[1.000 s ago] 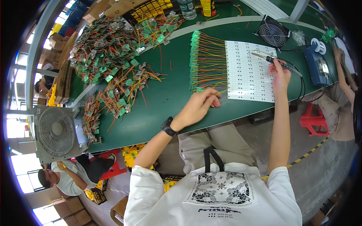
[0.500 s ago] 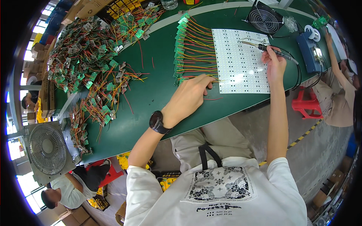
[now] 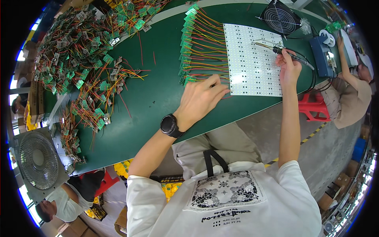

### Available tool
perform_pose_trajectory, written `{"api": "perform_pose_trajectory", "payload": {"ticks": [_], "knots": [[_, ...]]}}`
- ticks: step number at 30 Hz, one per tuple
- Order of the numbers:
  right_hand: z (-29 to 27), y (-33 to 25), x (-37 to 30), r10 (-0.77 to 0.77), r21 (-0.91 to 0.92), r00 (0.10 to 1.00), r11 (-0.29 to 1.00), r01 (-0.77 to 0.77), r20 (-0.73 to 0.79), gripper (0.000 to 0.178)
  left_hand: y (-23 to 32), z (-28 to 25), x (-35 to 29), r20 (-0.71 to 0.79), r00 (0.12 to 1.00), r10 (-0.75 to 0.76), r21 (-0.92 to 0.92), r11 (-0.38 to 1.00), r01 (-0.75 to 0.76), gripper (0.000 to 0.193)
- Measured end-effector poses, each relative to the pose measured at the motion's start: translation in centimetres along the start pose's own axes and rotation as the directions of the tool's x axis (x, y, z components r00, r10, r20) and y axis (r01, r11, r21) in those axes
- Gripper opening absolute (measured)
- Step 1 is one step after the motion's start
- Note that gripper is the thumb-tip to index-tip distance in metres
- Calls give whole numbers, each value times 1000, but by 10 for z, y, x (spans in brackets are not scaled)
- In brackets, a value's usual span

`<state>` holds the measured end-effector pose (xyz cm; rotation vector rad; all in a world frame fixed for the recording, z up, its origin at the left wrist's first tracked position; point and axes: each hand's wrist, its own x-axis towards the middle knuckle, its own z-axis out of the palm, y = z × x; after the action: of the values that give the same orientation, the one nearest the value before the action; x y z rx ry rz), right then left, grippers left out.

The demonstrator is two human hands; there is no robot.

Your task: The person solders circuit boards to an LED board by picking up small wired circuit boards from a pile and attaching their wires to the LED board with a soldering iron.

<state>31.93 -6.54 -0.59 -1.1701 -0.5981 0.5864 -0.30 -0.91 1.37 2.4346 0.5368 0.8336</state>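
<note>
My right hand [image 3: 288, 68] is closed around a soldering iron [image 3: 277, 50] with a thin metal solder-feed tube above its tip. The tip hovers over a white perforated panel [image 3: 252, 75] dotted with small marks. My left hand [image 3: 200, 98], wearing a black watch [image 3: 169, 125], has curled fingers at the panel's lower left corner, beside the lowest wires. Whatever its fingertips hold is hidden. Small green circuit boards [image 3: 184, 51] stand in an overlapping column left of the panel. Their red and yellow wires [image 3: 209, 47] run across to the panel's left edge.
A large heap of wired circuit boards [image 3: 75, 47] covers the table's left side. A black fan [image 3: 280, 17] and a blue soldering unit [image 3: 323, 55] with a solder reel stand at the right. A floor fan [image 3: 37, 158] is at lower left. Two people sit nearby, one beside a red stool [image 3: 314, 107].
My left hand's fingers have shifted slightly and spread a little near the panel corner, over the loose red wire. The iron stays in my right hand, nearly unmoved over the panel. The view has shifted slightly.
</note>
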Motion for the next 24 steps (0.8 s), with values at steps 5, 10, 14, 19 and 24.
{"api": "perform_pose_trajectory", "payload": {"ticks": [5, 10, 14, 19, 24], "knots": [[1, 1, -1, -42, -8, 999, 999, 42, 8, 16, -3, 3, -3, 9, 1000, 23, 50, 998, -23, 7], [4, 0, -7, -207, -93, 977, 975, 201, -53, 15, -3, 9, -1, -70, 997, -21, 67, 997, 25, 7], [10, -5, -13, -439, -264, 870, 887, 379, -225, 14, -3, 9, 0, -86, 995, -45, 89, 995, 53, 6], [15, -22, -15, -509, -310, 798, 854, 419, -323, 15, -3, 11, -1, -78, 995, -60, 85, 994, 67, 6], [7, -37, -44, -390, -96, 912, 920, 380, -125, 14, -4, 10, -3, -96, 994, -60, 84, 994, 68, 6]]}}
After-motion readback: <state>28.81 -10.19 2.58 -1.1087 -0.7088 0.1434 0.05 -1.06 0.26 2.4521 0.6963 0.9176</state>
